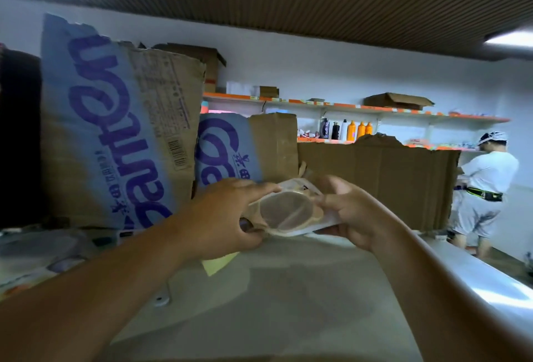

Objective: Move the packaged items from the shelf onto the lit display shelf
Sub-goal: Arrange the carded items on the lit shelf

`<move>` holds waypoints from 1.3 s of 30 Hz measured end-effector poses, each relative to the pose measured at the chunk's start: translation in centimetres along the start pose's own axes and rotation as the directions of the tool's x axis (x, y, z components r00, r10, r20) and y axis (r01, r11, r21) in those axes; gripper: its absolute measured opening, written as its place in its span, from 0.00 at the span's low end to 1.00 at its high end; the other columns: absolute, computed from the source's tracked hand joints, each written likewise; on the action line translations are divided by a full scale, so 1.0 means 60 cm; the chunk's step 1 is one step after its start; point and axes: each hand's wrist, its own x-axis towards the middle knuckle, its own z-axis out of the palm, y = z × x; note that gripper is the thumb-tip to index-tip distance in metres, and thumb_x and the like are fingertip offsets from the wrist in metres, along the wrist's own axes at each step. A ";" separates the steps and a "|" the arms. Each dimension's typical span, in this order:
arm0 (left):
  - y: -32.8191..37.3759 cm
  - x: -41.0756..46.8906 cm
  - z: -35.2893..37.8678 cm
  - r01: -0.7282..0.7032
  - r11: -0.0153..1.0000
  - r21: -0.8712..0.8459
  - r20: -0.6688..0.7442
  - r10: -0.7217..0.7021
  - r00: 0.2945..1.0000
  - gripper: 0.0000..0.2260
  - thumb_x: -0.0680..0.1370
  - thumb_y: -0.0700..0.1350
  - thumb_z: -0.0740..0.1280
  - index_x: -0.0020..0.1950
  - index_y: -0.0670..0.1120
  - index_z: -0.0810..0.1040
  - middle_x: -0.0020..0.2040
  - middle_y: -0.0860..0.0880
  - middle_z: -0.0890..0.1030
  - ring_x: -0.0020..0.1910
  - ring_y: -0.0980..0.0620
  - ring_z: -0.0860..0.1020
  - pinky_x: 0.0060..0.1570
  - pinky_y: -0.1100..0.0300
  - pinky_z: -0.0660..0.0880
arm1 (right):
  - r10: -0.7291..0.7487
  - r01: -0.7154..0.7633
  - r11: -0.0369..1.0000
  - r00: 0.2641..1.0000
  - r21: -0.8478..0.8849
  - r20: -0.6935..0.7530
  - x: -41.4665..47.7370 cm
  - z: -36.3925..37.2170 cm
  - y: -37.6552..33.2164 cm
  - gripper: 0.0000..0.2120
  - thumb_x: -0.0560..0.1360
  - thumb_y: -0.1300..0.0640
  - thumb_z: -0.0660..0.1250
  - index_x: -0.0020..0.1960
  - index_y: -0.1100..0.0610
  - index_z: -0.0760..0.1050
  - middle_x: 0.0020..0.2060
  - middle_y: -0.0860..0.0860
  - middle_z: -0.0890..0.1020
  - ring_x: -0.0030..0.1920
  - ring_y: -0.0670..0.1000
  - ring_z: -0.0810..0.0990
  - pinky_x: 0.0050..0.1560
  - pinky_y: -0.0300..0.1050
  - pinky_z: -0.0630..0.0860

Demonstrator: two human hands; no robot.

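So I've got this flat clear plastic packet with a round beige disc inside (288,211) up in the air between both hands, just above the pale grey shelf (288,289). My left hand (219,217) is closed on its near left corner, thumb underneath and fingers over the top; my right hand (354,211) is pinching the right edge the same way. It looks super light and thin, kinda floppy, and the film looks slick, so I'd say holding it by the sealed edges beats squeezing the disc in the middle. Behind it are torn brown cardboard boxes with blue-purple lettering (115,136). The lit display shelf isn't anywhere I can make out from here.
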 end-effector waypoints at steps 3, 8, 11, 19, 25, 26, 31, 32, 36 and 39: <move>0.002 -0.001 0.002 -0.027 0.999 0.034 -0.034 0.029 0.999 0.35 0.73 0.68 0.68 0.77 0.67 0.58 0.74 0.65 0.64 0.71 0.60 0.65 0.69 0.52 0.69 | -0.089 0.096 0.993 0.991 0.074 -0.096 0.006 -0.010 -0.009 0.19 0.78 0.69 0.64 0.64 0.52 0.75 0.53 0.57 0.84 0.45 0.58 0.85 0.41 0.57 0.83; -0.006 -0.008 -0.022 -0.142 0.980 0.138 0.012 0.142 0.990 0.42 0.65 0.82 0.59 0.77 0.73 0.53 0.79 0.70 0.49 0.80 0.62 0.47 0.78 0.52 0.52 | -0.073 0.106 0.984 0.971 0.141 -0.226 0.004 -0.046 -0.013 0.17 0.77 0.70 0.63 0.62 0.56 0.77 0.42 0.54 0.85 0.35 0.52 0.83 0.28 0.43 0.77; -0.012 -0.009 -0.035 -0.201 0.954 0.222 0.044 0.196 0.980 0.41 0.66 0.81 0.59 0.77 0.71 0.56 0.79 0.69 0.54 0.79 0.64 0.51 0.76 0.55 0.51 | -0.028 0.069 0.982 0.974 0.175 -0.227 0.007 -0.063 -0.010 0.14 0.77 0.70 0.62 0.60 0.61 0.78 0.34 0.53 0.83 0.29 0.49 0.82 0.26 0.40 0.75; -0.013 0.003 -0.031 -0.324 0.826 0.461 -0.014 0.372 0.928 0.21 0.72 0.57 0.73 0.65 0.61 0.79 0.58 0.61 0.83 0.52 0.58 0.81 0.50 0.56 0.72 | -0.003 -0.019 0.992 0.984 -0.124 -0.178 0.021 -0.048 0.007 0.18 0.75 0.65 0.71 0.65 0.60 0.76 0.48 0.58 0.83 0.42 0.55 0.82 0.34 0.44 0.77; 0.028 -0.009 -0.031 -0.349 0.705 0.618 0.055 0.404 0.913 0.35 0.64 0.60 0.80 0.69 0.59 0.73 0.64 0.55 0.81 0.57 0.52 0.81 0.52 0.49 0.79 | 0.027 -0.050 0.993 0.976 -0.102 -0.215 0.029 -0.048 0.013 0.18 0.75 0.63 0.72 0.63 0.54 0.76 0.49 0.58 0.83 0.46 0.59 0.83 0.39 0.50 0.81; 0.039 -0.015 -0.033 -0.343 0.688 0.640 0.062 0.398 0.915 0.36 0.63 0.58 0.81 0.69 0.58 0.74 0.64 0.55 0.81 0.59 0.50 0.81 0.52 0.48 0.79 | 0.025 -0.047 0.994 0.979 -0.103 -0.205 0.027 -0.045 0.013 0.18 0.75 0.63 0.72 0.64 0.55 0.76 0.49 0.57 0.83 0.45 0.58 0.83 0.38 0.49 0.81; 0.064 -0.058 -0.052 -0.269 0.730 0.628 0.066 0.295 0.953 0.35 0.62 0.57 0.82 0.67 0.59 0.76 0.59 0.57 0.84 0.55 0.54 0.82 0.49 0.51 0.79 | -0.207 0.119 0.924 0.954 -0.363 -0.216 0.006 -0.031 -0.005 0.17 0.75 0.54 0.74 0.63 0.51 0.78 0.49 0.49 0.83 0.47 0.49 0.82 0.41 0.44 0.78; 0.065 -0.070 -0.061 -0.260 0.745 0.615 0.062 0.282 0.957 0.31 0.64 0.56 0.80 0.67 0.59 0.77 0.58 0.59 0.84 0.53 0.56 0.82 0.49 0.54 0.78 | -0.268 0.174 0.892 0.947 -0.417 -0.177 -0.005 -0.025 -0.015 0.18 0.74 0.49 0.74 0.63 0.50 0.78 0.49 0.47 0.83 0.47 0.47 0.82 0.41 0.41 0.76; 0.065 -0.108 -0.106 -0.186 0.740 0.647 0.029 0.220 0.975 0.26 0.64 0.53 0.77 0.62 0.59 0.82 0.54 0.59 0.84 0.49 0.56 0.83 0.46 0.56 0.78 | -0.355 0.344 0.758 0.930 -0.553 0.092 -0.047 0.004 -0.060 0.32 0.71 0.33 0.70 0.72 0.43 0.72 0.61 0.40 0.78 0.59 0.43 0.77 0.51 0.38 0.73; 0.065 -0.131 -0.141 -0.155 0.704 0.693 0.007 0.209 0.978 0.28 0.61 0.57 0.81 0.61 0.58 0.83 0.53 0.59 0.85 0.48 0.56 0.84 0.45 0.54 0.79 | -0.250 0.374 0.699 0.926 -0.609 0.283 -0.079 0.047 -0.098 0.42 0.62 0.22 0.67 0.72 0.41 0.72 0.65 0.39 0.76 0.64 0.43 0.75 0.62 0.46 0.74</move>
